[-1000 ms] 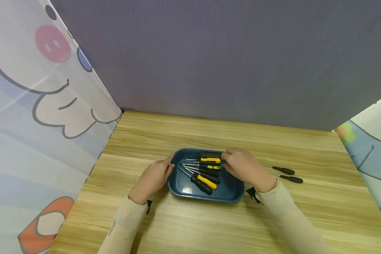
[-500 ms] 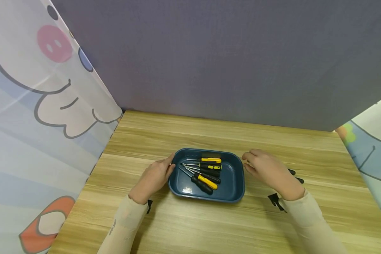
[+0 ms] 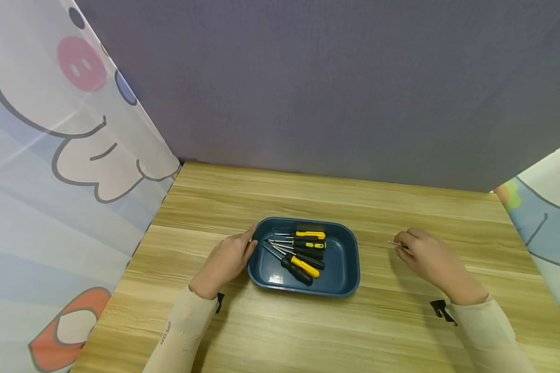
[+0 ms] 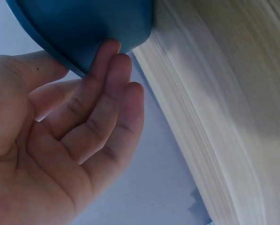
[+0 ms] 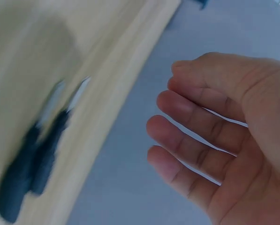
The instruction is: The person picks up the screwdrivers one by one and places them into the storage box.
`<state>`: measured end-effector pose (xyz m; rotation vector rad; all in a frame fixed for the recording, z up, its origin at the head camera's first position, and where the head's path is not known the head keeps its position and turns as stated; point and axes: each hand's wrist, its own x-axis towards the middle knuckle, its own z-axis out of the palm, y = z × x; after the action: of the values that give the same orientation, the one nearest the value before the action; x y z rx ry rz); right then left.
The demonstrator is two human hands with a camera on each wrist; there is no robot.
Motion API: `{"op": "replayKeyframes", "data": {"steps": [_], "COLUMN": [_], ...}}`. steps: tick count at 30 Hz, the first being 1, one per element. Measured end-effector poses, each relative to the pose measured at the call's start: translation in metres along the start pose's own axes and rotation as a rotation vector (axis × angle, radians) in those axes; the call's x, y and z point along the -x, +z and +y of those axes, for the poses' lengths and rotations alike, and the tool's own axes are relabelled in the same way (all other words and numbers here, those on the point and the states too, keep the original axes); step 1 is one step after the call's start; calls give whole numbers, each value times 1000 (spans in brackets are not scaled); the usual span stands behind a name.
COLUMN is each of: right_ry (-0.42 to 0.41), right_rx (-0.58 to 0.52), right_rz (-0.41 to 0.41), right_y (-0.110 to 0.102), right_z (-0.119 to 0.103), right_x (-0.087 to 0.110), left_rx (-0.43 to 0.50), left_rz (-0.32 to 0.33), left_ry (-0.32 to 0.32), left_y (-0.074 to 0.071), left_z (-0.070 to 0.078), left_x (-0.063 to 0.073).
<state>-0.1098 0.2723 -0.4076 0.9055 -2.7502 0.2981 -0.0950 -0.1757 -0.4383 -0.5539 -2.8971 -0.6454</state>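
Observation:
A dark blue tray [image 3: 338, 264] sits mid-table with several screwdrivers [image 3: 296, 271] in it, their handles black, yellow or both. At its left end, my left hand [image 3: 226, 260] pinches the rim; the left wrist view shows the fingers [image 4: 90, 96] against the outer wall of the tray [image 4: 79, 28]. To the right of the tray, my right hand [image 3: 434, 261] hovers over two screwdrivers. In the right wrist view these black-handled screwdrivers [image 5: 48, 152] lie side by side on the table, apart from the loosely bent fingers [image 5: 177, 133], which hold nothing.
The wood-grain table [image 3: 298, 331] ends at a grey fabric panel [image 3: 308, 93] behind it. A cartoon-print curtain [image 3: 28, 207] hangs along the left side, and another printed cloth [image 3: 546, 228] stands at the right.
My right hand has drawn out of the tray and moved right, over the two screwdrivers on the table. The left hand and the tray have stayed nearly still.

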Motion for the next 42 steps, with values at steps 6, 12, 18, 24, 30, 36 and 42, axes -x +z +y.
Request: {"op": "replayKeyframes", "data": {"steps": [6, 12, 18, 24, 30, 36, 42], "right_ry": [43, 56, 105, 133, 154, 161, 159], "right_rx": [20, 31, 34, 28, 19, 9, 11], "right_rz": [-36, -16, -81, -129, -172, -176, -165], "right_y": [1, 6, 9, 13, 16, 18, 19], "right_z": [24, 42, 50, 55, 59, 61, 62], "right_x": [20, 29, 33, 33, 33, 33, 33], "left_rx": [-2, 0, 5, 10, 17, 27, 30], "left_rz": [-1, 15, 16, 16, 19, 16, 3], "left_ry": [-5, -2, 6, 10, 13, 8, -4], "left_y": [0, 0, 1, 1, 1, 1, 1], "left_z": [-2, -2, -2, -2, -2, -1, 0], "left_x": [1, 1, 1, 1, 1, 0, 0]}}
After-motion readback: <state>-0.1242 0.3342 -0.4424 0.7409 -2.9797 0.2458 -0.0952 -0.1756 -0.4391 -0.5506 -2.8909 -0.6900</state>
